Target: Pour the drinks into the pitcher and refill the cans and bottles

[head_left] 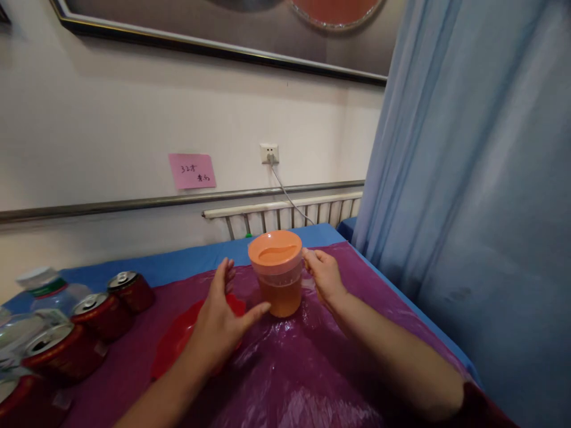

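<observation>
A see-through plastic jug (280, 291) with an orange lid (275, 249) is upright in front of me, part filled with amber liquid. At its right side my right hand (325, 272) is closed where the handle would be; the handle itself is mostly hidden by the fingers. To the left of the jug, my left hand (227, 312) is open, thumb and fingers spread, its thumb tip close to the jug's wall. I cannot tell whether that thumb touches it. Behind and below my left hand lies a red dish with a wavy rim (176, 333), partly covered by the hand and forearm.
Several opened red drink cans (102, 315) line the left side, beside a clear bottle with a white cap (47, 291). Purple plastic sheeting (312, 368) covers the blue-draped surface. Behind stand a railing (267, 208) and a plugged-in cord (285, 193); a blue curtain (455, 148) hangs right.
</observation>
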A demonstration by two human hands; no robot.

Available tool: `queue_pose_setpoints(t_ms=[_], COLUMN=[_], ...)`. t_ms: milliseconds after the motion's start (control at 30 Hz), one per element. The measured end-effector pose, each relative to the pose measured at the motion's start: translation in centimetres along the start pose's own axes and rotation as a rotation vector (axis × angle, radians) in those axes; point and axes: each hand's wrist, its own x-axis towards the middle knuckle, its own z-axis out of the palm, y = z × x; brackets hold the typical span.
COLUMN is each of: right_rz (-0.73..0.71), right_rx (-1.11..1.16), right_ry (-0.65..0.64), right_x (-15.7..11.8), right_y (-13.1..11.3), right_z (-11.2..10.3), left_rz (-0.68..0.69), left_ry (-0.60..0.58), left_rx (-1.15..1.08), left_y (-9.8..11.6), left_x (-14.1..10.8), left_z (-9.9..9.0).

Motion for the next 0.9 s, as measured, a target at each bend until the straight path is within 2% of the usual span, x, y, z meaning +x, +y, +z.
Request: queue_pose_setpoints(t_ms=[67,133,233,400,500,700,833,900], right_rz=[0.009,0.021,0.047,0.074,0.066,0.057,0.052,0.006], right_rx=[0.024,0.041,0.047,0.031,0.006,-0.045,-0.053,-0.177], right_ry=[-0.013,-0.033,-0.064,-0.091,-0.117,-0.231,-0.362,-0.436], right_x=[-0.1,-0.3,-0.9,-2.0,-2.1,-1.8,-1.2,-0.5], right_y=[-1.1,-1.9,-2.6,-2.5,-2.3,-2.6,-2.7,-2.2], right_z=[-0.6,-1.2,-2.1,-3.2,-3.8,-4.9,-5.8,-6.8], left_rz=[-0.045,0.012,0.092,0.057,0.053,0.048,0.048,0.055], left_ry=[-0.052,-0.097,-0.087,0.016,0.061,0.077,0.102,0.099], left_rx=[-0.183,-0.296,-0.368,-0.395,-0.388,-0.360,-0.334,-0.341], left_y=[0.7,1.0,1.4,2.3,2.6,2.4,2.4,2.4], left_x=[2.9,4.0,3.6,2.2,1.9,1.9,2.2,2.4], left_z=[1.2,2.5,4.2,6.0,6.5,6.9,6.9,6.9])
